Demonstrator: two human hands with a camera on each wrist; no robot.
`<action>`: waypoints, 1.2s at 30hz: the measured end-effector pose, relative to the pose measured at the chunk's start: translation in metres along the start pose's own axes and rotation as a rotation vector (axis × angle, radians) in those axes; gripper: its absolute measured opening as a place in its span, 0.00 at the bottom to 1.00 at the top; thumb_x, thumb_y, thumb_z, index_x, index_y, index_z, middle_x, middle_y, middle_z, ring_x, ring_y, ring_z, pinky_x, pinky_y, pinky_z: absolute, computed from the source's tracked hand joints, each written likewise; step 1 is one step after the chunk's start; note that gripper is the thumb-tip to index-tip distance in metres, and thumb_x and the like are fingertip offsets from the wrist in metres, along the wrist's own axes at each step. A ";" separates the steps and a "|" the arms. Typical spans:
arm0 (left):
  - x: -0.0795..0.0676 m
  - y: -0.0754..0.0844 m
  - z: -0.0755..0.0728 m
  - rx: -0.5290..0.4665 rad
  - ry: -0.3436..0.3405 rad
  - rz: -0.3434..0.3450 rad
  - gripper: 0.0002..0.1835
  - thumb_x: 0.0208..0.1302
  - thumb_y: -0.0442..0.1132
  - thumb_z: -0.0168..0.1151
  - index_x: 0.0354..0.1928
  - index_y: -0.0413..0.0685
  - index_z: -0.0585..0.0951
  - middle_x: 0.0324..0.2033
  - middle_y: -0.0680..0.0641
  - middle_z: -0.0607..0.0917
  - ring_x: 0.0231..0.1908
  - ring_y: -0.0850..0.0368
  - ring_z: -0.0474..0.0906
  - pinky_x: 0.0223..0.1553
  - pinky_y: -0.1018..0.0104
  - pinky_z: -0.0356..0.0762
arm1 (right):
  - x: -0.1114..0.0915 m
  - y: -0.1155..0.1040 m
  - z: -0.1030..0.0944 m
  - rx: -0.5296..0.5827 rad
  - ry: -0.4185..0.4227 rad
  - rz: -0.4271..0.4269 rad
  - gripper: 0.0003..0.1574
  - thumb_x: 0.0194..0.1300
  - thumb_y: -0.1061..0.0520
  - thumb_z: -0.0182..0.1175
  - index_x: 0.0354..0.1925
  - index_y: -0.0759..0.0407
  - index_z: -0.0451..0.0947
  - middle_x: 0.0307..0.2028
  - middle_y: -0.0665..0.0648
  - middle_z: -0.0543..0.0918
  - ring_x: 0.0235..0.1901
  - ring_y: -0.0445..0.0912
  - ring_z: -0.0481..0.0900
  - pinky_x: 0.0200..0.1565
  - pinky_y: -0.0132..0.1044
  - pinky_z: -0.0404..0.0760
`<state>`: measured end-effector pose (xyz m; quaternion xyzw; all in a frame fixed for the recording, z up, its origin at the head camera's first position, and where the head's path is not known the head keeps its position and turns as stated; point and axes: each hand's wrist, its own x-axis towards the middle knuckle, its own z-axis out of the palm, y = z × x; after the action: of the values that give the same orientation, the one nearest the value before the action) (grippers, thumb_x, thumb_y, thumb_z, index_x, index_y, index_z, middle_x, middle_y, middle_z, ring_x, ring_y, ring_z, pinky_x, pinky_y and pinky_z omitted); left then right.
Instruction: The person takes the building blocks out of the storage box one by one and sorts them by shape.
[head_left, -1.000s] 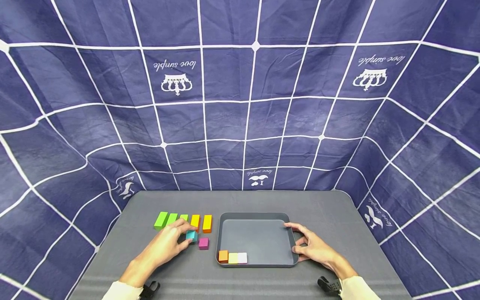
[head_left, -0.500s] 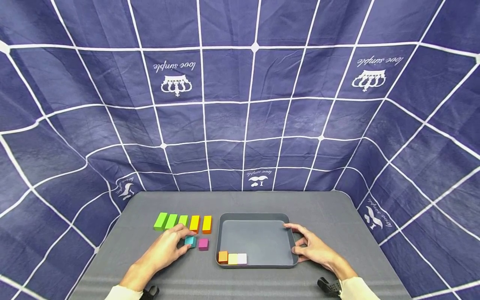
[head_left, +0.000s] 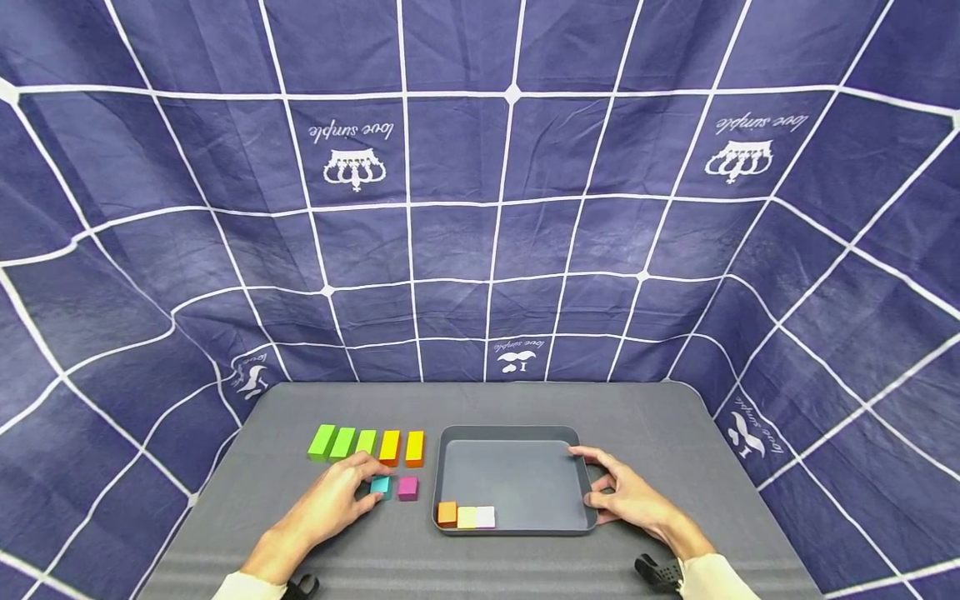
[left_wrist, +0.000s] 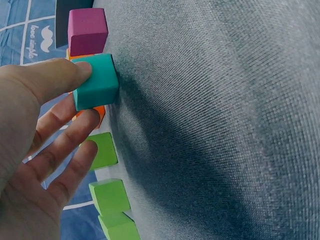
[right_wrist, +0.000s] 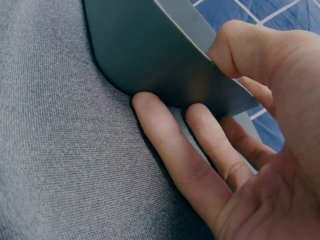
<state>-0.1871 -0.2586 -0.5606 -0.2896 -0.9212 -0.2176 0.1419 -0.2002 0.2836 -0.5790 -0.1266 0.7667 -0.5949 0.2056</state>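
A teal cube is pinched in my left hand, with the thumb on one face in the left wrist view. The cube's underside on the table is hard to judge. Just right of it sits a magenta cube, apart from it. My right hand grips the right side of a grey tray; in the right wrist view several fingertips touch its outer wall and the thumb lies at the rim. Inside the tray's near left corner stand an orange block, a pale yellow block and a white block.
Behind my left hand stands a row of green blocks and two yellow-orange blocks. The grey cloth-covered table meets a blue checked curtain at the back and sides.
My left hand has brought the teal cube down and slightly nearer me, level with the magenta cube. The right hand and tray have stayed put.
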 end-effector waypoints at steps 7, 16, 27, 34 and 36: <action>-0.002 0.003 -0.002 0.009 -0.024 -0.032 0.21 0.62 0.31 0.88 0.56 0.50 0.95 0.48 0.57 0.90 0.43 0.62 0.88 0.47 0.61 0.92 | 0.001 0.001 0.003 0.006 0.005 -0.001 0.54 0.74 0.69 0.72 0.90 0.55 0.63 0.76 0.79 0.68 0.48 0.50 0.89 0.40 0.45 0.97; -0.007 0.003 -0.003 0.002 0.029 -0.035 0.22 0.61 0.36 0.90 0.56 0.57 0.95 0.48 0.60 0.90 0.43 0.64 0.89 0.46 0.61 0.92 | 0.000 0.002 0.004 0.003 0.002 -0.003 0.54 0.74 0.69 0.72 0.90 0.55 0.63 0.66 0.78 0.76 0.47 0.50 0.90 0.39 0.44 0.97; 0.000 0.009 -0.012 0.054 0.103 -0.053 0.24 0.58 0.38 0.92 0.56 0.63 0.95 0.50 0.65 0.90 0.47 0.61 0.92 0.46 0.54 0.93 | -0.001 -0.001 0.004 0.007 0.011 -0.006 0.55 0.72 0.70 0.72 0.90 0.56 0.64 0.74 0.80 0.71 0.47 0.51 0.90 0.39 0.45 0.97; 0.008 0.024 -0.022 0.113 0.082 -0.067 0.24 0.59 0.40 0.92 0.57 0.62 0.95 0.52 0.64 0.90 0.49 0.63 0.91 0.52 0.56 0.94 | -0.002 -0.001 0.002 -0.001 0.016 -0.011 0.55 0.72 0.70 0.72 0.90 0.57 0.63 0.80 0.80 0.63 0.47 0.50 0.90 0.40 0.45 0.97; 0.010 0.025 -0.022 0.123 0.102 -0.045 0.24 0.58 0.40 0.93 0.56 0.63 0.95 0.51 0.64 0.90 0.48 0.64 0.91 0.51 0.56 0.94 | -0.002 -0.002 0.002 -0.002 0.013 -0.014 0.55 0.73 0.70 0.72 0.90 0.57 0.63 0.78 0.80 0.65 0.47 0.50 0.90 0.40 0.45 0.97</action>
<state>-0.1771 -0.2460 -0.5296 -0.2479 -0.9307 -0.1782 0.2014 -0.1982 0.2825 -0.5773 -0.1281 0.7678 -0.5962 0.1964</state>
